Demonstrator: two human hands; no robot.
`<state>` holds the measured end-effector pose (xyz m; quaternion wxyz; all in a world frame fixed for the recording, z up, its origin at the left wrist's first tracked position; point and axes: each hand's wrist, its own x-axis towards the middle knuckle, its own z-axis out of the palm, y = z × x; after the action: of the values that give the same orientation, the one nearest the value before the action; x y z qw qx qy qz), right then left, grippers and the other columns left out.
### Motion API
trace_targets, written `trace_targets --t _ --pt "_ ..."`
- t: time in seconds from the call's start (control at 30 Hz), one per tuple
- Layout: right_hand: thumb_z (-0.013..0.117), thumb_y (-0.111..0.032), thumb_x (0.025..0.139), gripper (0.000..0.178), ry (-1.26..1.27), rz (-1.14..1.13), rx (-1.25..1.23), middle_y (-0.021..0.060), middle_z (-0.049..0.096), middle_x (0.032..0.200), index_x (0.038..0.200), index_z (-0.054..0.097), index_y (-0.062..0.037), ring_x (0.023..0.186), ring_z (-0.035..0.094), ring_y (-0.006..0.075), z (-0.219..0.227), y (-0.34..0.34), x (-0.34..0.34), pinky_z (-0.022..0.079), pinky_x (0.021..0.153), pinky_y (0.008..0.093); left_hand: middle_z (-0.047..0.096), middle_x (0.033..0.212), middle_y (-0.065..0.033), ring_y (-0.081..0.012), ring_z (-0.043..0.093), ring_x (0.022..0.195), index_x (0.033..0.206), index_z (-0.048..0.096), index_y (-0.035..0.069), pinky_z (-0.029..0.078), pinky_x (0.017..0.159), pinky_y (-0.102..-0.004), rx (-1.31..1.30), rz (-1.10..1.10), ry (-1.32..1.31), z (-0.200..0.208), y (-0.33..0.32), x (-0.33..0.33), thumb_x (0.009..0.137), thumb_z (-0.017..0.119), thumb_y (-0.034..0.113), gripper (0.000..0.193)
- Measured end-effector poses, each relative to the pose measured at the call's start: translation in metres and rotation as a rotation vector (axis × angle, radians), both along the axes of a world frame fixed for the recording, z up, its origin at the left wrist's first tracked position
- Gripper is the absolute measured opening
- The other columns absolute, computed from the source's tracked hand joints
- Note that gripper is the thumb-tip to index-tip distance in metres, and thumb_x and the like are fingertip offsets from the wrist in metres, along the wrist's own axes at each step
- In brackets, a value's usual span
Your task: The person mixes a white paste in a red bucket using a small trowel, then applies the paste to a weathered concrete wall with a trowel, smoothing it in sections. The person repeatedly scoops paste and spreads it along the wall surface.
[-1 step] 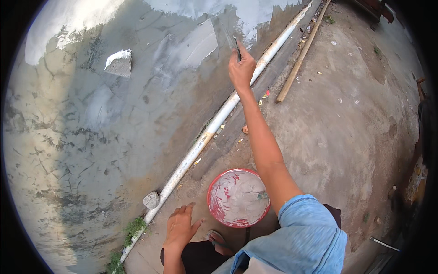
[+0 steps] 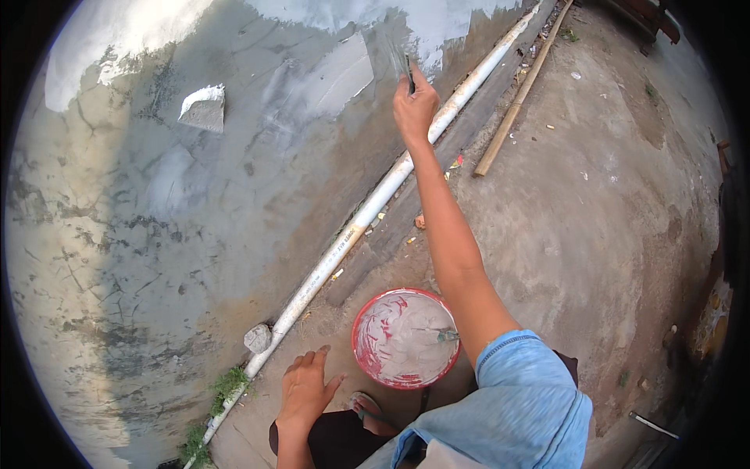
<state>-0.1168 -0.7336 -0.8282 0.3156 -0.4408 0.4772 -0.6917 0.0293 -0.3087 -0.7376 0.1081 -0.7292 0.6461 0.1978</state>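
My right hand [image 2: 416, 108] is stretched up to the wall [image 2: 211, 234] and grips the dark handle of a putty knife [image 2: 401, 61]. Its thin blade lies against the plaster, beside a fresh pale grey patch [image 2: 344, 76]. Fingers loosely spread, my left hand [image 2: 305, 388] hangs low by my knee and holds nothing. Between my arms stands a red bucket [image 2: 355, 344] with pale putty [image 2: 406, 332] inside and smeared on its walls. A second tool with a greenish handle [image 2: 448, 334] rests in the putty.
A white pipe [image 2: 379, 195] runs diagonally along the wall's foot, with a stone [image 2: 258, 338] against it. Beyond it lies a wooden pole [image 2: 516, 105] on the ground. Weeds [image 2: 226, 388] grow by the pipe. A wedge of putty [image 2: 205, 109] clings to the wall.
Very little differs. My right hand and the putty knife sit slightly higher in view; the whole picture has shifted a touch.
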Motion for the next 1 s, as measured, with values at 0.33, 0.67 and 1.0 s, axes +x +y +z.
trace_targets --t 0.33,0.67,1.0 --pt "0.058 0.004 0.083 0.043 0.041 0.259 -0.404 0.0225 0.069 0.111 0.125 0.066 -0.0049 0.088 0.071 0.0346 0.025 0.106 0.100 0.055 0.075 0.0377 0.066 0.110 -0.0170 -0.0346 0.065 0.099 0.130 0.056 0.010 0.052 0.085 -0.0432 0.103 0.028 0.041 -0.009 -0.007 -0.040 0.084 0.074 0.035 0.056" --pt "0.057 -0.004 0.090 0.023 -0.093 -0.199 -0.055 0.0161 0.072 0.083 0.110 0.068 0.0031 0.068 0.067 0.0244 -0.016 -0.064 -0.011 0.050 0.068 0.0359 0.066 0.108 -0.0197 -0.0383 0.063 0.103 0.125 0.057 0.000 0.050 0.089 -0.0450 0.103 -0.072 0.081 -0.025 -0.015 -0.035 0.084 0.072 0.029 0.052" --pt "0.061 0.001 0.081 0.059 0.345 -0.028 -0.303 0.0377 0.057 0.122 0.138 0.046 0.0085 0.110 0.061 0.0481 0.024 0.024 0.088 0.054 0.088 0.0401 0.065 0.108 -0.0211 -0.0377 0.063 0.103 0.128 0.056 0.004 0.051 0.089 -0.0452 0.163 -0.118 0.155 -0.036 -0.024 -0.039 0.085 0.072 0.034 0.055"
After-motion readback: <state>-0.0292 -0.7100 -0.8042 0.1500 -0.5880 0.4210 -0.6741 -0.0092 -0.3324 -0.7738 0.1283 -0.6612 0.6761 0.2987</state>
